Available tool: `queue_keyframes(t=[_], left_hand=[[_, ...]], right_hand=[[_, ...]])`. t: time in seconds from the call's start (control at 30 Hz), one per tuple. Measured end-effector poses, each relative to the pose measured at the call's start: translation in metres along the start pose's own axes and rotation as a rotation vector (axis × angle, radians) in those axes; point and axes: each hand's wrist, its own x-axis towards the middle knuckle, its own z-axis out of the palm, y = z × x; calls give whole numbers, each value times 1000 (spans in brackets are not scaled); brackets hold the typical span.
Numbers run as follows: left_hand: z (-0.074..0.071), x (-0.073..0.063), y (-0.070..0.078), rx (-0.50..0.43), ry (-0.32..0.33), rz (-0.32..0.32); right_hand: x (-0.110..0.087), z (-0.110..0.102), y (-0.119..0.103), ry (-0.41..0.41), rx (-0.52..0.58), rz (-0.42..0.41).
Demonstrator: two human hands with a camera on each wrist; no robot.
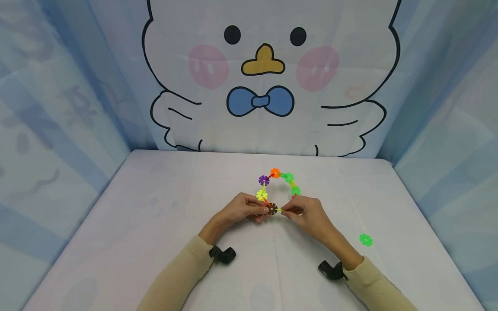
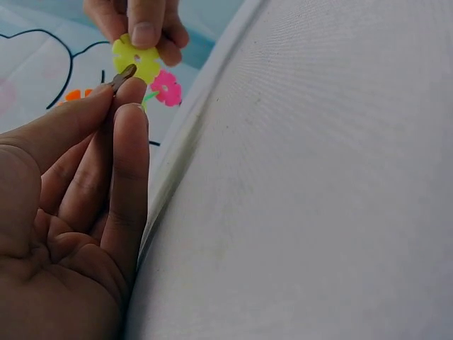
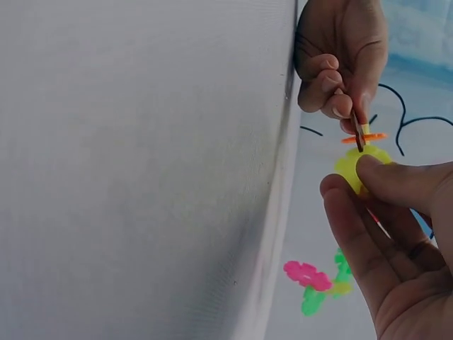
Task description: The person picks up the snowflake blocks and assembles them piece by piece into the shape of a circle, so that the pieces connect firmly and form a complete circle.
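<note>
Between thumb and finger my left hand (image 1: 242, 208) pinches a brown slotted snowflake disc (image 1: 272, 209). My right hand (image 1: 309, 214) pinches a yellow snowflake disc (image 3: 347, 167), seen edge-on in the head view. The two discs meet at their rims, brown crosswise to yellow, in both wrist views. From the hands a chain of linked discs curves away in a ring: an orange disc (image 3: 376, 137), a yellow-green disc (image 1: 261, 195), a purple disc (image 1: 263, 180), another orange disc (image 1: 275, 172) and several green discs (image 1: 295, 191). A pink disc (image 3: 307, 275) shows near the right hand's end.
A loose green disc (image 1: 365, 240) lies on the white-covered table (image 1: 155, 242), right of the right forearm. Both wrists wear black cameras. Behind the table's far edge hangs a backdrop (image 1: 260, 134) with a cartoon face, and blue curtains (image 1: 58, 151) flank the sides.
</note>
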Motion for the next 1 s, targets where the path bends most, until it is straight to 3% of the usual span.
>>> queue_keyframes(t=[0.3, 1.0], left_hand=[[1, -1, 1, -19, 5, 0], [2, -2, 2, -6, 10, -12]], right_hand=[[0, 4, 3, 23, -32, -71], [0, 8, -6, 10, -71, -32]])
